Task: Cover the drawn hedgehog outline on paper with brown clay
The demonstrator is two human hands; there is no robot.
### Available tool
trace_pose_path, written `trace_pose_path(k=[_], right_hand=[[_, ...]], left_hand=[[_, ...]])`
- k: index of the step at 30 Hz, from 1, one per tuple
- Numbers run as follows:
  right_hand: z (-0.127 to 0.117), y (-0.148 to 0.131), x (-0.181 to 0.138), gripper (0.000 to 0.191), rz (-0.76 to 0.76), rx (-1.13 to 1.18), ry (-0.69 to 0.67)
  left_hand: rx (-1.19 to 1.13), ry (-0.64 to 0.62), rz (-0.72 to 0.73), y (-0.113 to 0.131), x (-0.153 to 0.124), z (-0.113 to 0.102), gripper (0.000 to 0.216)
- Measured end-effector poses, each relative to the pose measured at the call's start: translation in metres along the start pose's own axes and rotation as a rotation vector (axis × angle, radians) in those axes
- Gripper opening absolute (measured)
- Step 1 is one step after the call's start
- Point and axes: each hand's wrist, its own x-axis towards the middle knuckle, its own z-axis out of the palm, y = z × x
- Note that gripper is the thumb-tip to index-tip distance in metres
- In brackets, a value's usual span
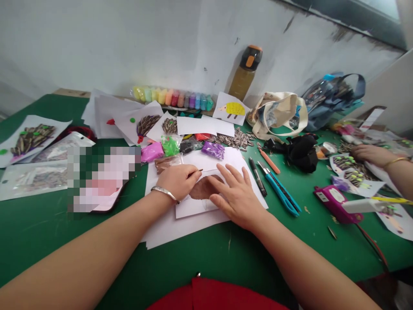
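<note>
A flat brown clay shape (202, 187) lies on a small sheet of white paper (187, 210), which rests on larger white sheets. At the shape's upper left edge is my left hand (178, 183), its fingers pinched together; a small brown piece (200, 170) sticks out from the fingertips, too small to name surely. My right hand (237, 198) lies with fingers spread over the right side of the clay and the paper, hiding part of both. Just beyond my left hand sits a bag of brown clay (164, 162).
A phone (108, 181) lies left of the papers. To the right are a black pen (257, 175), a blue-handled tool (282, 193) and a purple glue gun (337, 202). Behind lie clay packets (213, 150) and sunflower seeds (237, 138). Another person's hand (371, 155) works at far right.
</note>
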Motion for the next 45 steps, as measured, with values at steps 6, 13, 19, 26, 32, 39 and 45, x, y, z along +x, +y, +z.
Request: trace_pose_path(k=[6, 13, 19, 26, 32, 39, 45], right_hand=[[0.001, 0.002, 0.000, 0.050, -0.014, -0.010, 0.014], [0.002, 0.005, 0.005, 0.050, 0.069, 0.018, 0.000], [0.004, 0.013, 0.004, 0.053, 0.140, 0.100, -0.016], [0.002, 0.020, 0.005, 0.052, 0.112, 0.136, -0.060], [-0.003, 0.019, 0.000, 0.053, 0.014, 0.093, -0.064], [-0.007, 0.009, 0.001, 0.055, -0.026, 0.028, -0.064], [-0.009, -0.002, -0.002, 0.055, -0.071, -0.018, -0.052]], left_hand=[[0.012, 0.007, -0.009, 0.001, -0.001, -0.001, 0.039], [0.017, 0.003, -0.020, 0.001, -0.001, -0.001, 0.038], [-0.007, 0.001, -0.025, 0.002, -0.002, -0.002, 0.038], [-0.008, 0.008, -0.015, 0.001, -0.001, -0.001, 0.039], [-0.020, 0.002, -0.007, -0.001, -0.001, 0.001, 0.040], [-0.026, 0.006, -0.008, 0.001, -0.001, 0.000, 0.039], [-0.022, 0.010, -0.007, 0.001, -0.002, 0.000, 0.038]])
